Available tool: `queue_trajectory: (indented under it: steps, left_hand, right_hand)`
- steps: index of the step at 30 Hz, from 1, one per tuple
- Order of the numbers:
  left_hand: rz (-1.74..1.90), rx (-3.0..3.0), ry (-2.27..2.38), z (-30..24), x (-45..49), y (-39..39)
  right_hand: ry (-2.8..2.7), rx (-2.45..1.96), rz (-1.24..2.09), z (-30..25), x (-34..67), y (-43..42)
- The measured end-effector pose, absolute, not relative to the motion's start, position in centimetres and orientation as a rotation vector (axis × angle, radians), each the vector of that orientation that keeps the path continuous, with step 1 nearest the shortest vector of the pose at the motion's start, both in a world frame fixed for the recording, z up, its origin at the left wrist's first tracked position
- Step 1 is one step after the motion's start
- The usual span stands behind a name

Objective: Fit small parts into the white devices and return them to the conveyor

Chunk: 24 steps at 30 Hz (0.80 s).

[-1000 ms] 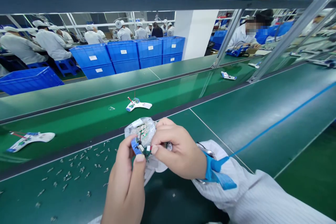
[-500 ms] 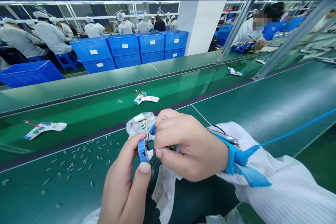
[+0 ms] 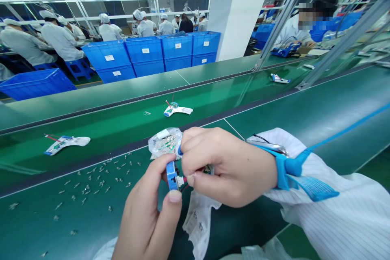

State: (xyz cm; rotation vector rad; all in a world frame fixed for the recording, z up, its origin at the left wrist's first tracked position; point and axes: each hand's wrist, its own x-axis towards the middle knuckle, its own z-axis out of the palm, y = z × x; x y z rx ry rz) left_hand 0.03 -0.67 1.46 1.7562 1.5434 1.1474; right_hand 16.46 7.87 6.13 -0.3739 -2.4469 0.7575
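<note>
Pinching a blue plastic connector (image 3: 172,175) in the left hand (image 3: 146,215), fingers narrowly closed.
Right hand (image 3: 225,166) curling around a small wired circuit board (image 3: 209,169); crinkled clear plastic bag (image 3: 166,143) alongside.

Metal parts (image 3: 91,185) lie on the conveyor belt (image 3: 304,130), left of the plastic bag (image 3: 164,143).

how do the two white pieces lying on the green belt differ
The middle white piece carries a small round green-and-blue part, while the left white piece shows no such raised part. The middle piece's red wire rises upward; the left piece's red wires trail low off its end. Both are curved, blue at one end, and lie on the green belt.
</note>
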Motion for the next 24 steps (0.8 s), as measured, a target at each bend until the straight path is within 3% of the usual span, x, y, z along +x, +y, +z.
queue_trajectory:
  steps: [18,24]
  left_hand:
    - [0.845,2.022,1.93,0.4,2.3,-1.8]
    - [0.778,2.319,1.828,0.0,1.8,-1.7]
  right_hand:
    - [-2.463,-0.385,0.795,5.1,16.1,7.1]
    - [-2.402,-0.367,0.899,4.6,16.4,7.1]
